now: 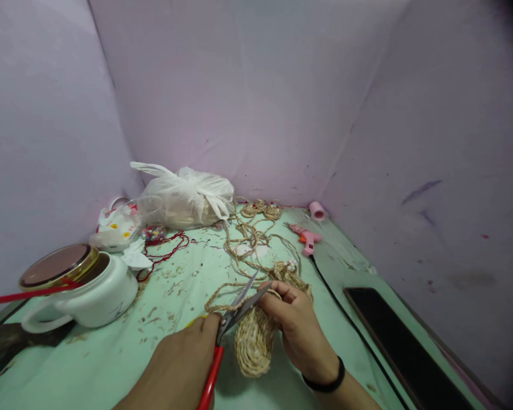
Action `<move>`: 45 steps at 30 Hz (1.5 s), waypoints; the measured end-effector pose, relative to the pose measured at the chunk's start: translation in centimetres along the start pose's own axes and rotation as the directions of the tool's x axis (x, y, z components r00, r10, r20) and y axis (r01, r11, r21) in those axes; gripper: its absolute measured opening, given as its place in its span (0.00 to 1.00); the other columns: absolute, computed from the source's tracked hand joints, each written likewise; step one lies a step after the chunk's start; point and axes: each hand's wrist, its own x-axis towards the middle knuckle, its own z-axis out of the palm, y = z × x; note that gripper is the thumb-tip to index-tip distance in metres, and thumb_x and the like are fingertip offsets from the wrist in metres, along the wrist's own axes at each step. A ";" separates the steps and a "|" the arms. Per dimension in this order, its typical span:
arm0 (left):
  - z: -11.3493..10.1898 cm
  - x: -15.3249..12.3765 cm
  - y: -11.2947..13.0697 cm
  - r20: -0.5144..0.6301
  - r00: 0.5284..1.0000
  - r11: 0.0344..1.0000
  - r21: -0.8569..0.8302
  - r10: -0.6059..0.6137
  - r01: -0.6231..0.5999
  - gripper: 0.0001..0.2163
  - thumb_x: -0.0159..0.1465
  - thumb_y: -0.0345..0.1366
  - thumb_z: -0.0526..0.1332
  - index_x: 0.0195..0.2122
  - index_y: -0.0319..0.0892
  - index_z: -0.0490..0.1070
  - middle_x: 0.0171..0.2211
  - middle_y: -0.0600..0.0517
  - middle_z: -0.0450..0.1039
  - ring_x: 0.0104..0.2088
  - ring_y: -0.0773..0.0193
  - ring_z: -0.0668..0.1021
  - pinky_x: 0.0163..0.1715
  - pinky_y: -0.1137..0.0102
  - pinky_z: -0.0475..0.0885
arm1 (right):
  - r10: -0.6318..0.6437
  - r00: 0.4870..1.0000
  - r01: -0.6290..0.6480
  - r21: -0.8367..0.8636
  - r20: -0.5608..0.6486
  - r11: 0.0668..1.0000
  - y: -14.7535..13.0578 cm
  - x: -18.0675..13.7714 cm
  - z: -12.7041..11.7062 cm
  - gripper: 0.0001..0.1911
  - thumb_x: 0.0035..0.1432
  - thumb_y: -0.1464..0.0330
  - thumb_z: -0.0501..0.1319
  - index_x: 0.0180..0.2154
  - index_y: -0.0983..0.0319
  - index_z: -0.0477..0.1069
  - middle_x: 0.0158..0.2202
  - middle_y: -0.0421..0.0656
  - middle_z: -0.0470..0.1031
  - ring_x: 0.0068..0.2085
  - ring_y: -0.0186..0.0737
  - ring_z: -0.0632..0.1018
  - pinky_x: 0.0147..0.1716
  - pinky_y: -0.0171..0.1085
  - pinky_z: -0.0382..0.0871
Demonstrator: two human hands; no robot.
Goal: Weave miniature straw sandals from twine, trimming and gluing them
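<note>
Head view — left hand [186,353]: gripping red-handled metal scissors [222,327], blades parted.
Right hand [299,324]: gripping tan, oval woven-straw piece [255,348].
Pale-green worktop [175,307]: pink plastic glue gun [308,238] — farther back.

We wear a narrow black band [327,387] around the wrist of our right hand [297,322], plain and rounded in shape; our left hand [183,356] is bare, and our right forearm [353,394], beyond the band, is uncovered.
</note>
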 end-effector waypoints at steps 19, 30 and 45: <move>2.3 0.6 -1.7 -0.084 0.996 0.996 0.089 0.026 -0.019 0.23 0.44 0.25 0.52 0.44 0.43 0.63 0.35 0.45 0.75 0.34 0.49 0.77 0.32 0.63 0.69 | -0.013 1.000 0.015 -0.079 0.016 0.997 0.1 0.1 -0.3 0.06 0.40 0.68 0.65 0.24 0.64 0.73 0.20 0.38 0.71 0.25 0.35 0.71 0.27 0.33 0.64; 1.8 0.4 -1.5 -0.066 0.997 0.997 0.055 0.048 -0.044 0.21 0.44 0.26 0.52 0.42 0.43 0.64 0.33 0.45 0.76 0.33 0.49 0.78 0.31 0.63 0.70 | 0.001 1.000 0.000 -0.028 0.028 1.000 -0.1 0.0 -0.3 0.07 0.40 0.67 0.66 0.23 0.64 0.72 0.19 0.37 0.70 0.24 0.35 0.71 0.26 0.33 0.63; 0.7 0.0 -0.3 -0.025 1.000 0.999 -0.052 -0.018 0.017 0.20 0.49 0.26 0.52 0.44 0.43 0.64 0.41 0.45 0.74 0.39 0.55 0.76 0.38 0.68 0.68 | -0.007 1.000 0.008 -0.050 0.028 0.999 -0.6 -0.4 0.3 0.04 0.38 0.73 0.62 0.23 0.65 0.72 0.20 0.37 0.69 0.24 0.32 0.67 0.25 0.32 0.60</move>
